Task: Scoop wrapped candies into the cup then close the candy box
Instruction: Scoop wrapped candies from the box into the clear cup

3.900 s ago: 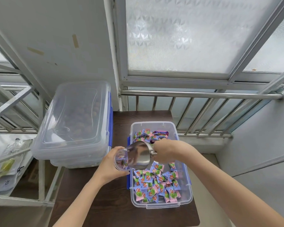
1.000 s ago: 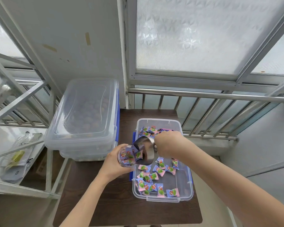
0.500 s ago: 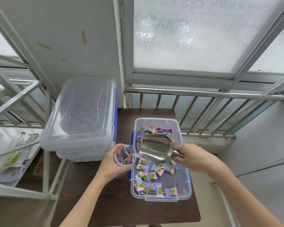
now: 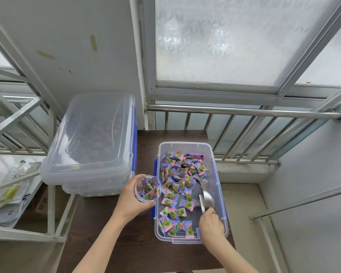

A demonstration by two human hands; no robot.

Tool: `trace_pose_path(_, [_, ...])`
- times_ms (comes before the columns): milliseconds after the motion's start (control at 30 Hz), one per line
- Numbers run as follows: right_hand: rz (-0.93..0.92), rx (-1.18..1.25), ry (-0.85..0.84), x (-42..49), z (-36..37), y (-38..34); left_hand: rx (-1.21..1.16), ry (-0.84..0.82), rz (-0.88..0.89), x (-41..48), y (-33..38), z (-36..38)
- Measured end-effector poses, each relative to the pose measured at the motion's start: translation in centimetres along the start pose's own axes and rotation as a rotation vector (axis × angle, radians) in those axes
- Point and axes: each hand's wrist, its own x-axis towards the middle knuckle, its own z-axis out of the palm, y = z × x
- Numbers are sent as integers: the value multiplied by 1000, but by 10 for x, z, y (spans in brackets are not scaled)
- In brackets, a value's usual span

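Observation:
A clear plastic candy box (image 4: 217, 170) lies open on the dark wooden table (image 4: 126, 251), holding several pink and blue wrapped candies (image 4: 180, 174). My left hand (image 4: 131, 198) grips a clear cup (image 4: 147, 188) tilted toward me, just left of the box, filled with candies. My right hand (image 4: 211, 226) holds the handle of a metal scoop (image 4: 206, 200) low inside the box at its near right side. I cannot see a lid for this box.
A larger clear box (image 4: 91, 142) with blue latches, lid on, brown round items inside, stands at the table's left back. A metal railing (image 4: 244, 112) and window run behind. A metal rack (image 4: 18, 125) with bags stands to the left.
My right hand has swung the scoop away from the cup and lowered it into the box near its right wall. The cup stays held in my left hand, now fuller than earlier.

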Motion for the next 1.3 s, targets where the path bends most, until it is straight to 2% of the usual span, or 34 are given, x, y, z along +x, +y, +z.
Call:
trace_pose_path(133, [-60, 89, -88, 6, 0, -9, -5, -1, -10, 0, 0, 0])
trace_pose_path(333, [-84, 194, -53, 18, 15, -53, -22, 3, -12, 0, 1, 0])
trace_pose_path(467, [-154, 234, -170, 26, 31, -76, -36, 0, -7, 1, 2, 0])
trace_pose_path(567, [-173, 495, -278, 34, 42, -80, -35, -11, -13, 1, 2, 1])
trace_pose_path(700, [-38, 1005, -497, 60, 65, -69, -35, -18, -25, 2, 3, 1])
trace_pose_path(767, [-9, 1103, -516, 51, 46, -65, -39, -21, -23, 1, 4, 0])
trace_pose_path(967, [-16, 1081, -496, 35, 13, -38, -45, -33, -14, -1, 4, 2])
trace_pose_path(1300, [-159, 914, -320, 20, -18, 14, -9, -54, -31, 3, 4, 4])
